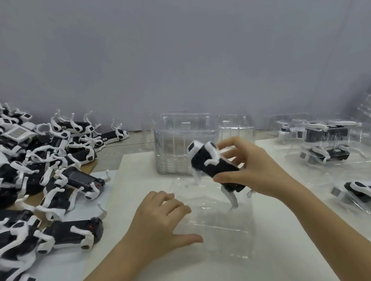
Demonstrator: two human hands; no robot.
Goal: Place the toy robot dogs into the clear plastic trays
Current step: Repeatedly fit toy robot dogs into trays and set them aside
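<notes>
Right grip (pixel 254 172) clasps dog (pixel 211 163) above tray (pixel 222 234), left grip (pixel 159 220) flat on its 9 o'clock edge; dangling legs may snag.

I read the tray (pixel 219 223) near centre as thin clear plastic, glossy, with glints along its folds. The dog (pixel 213 165) above it looks like hard plastic: black body fairly matt, white legs smooth. On the left, the pile (pixel 28 175) is the same black-and-white plastic. Far centre, the stack (pixel 180 144) is clear, ribbed and shiny. Underneath I see a white sheet (pixel 271 252), matt like paper. Past its left edge the tabletop (pixel 110 155) shows wood grain. The wall (pixel 185 43) is matt grey.
</notes>
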